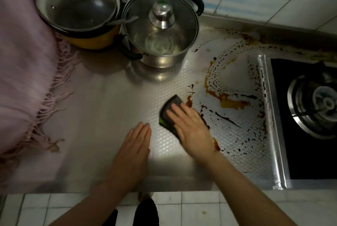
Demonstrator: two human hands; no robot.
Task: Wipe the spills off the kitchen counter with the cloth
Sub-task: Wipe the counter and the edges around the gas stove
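Here, right hand [191,129], fingers [176,110] flat, presses dark grey cloth [170,106] beside orange-brown spills [230,102] on embossed steel counter [109,102]; left hand [136,145] flat, empty; likely risk: soaked cloth smears

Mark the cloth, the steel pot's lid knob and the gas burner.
cloth [168,107], head view, bare grey top face.
lid knob [162,13], head view, middle of its shiny top.
gas burner [327,102], head view, centre cap.
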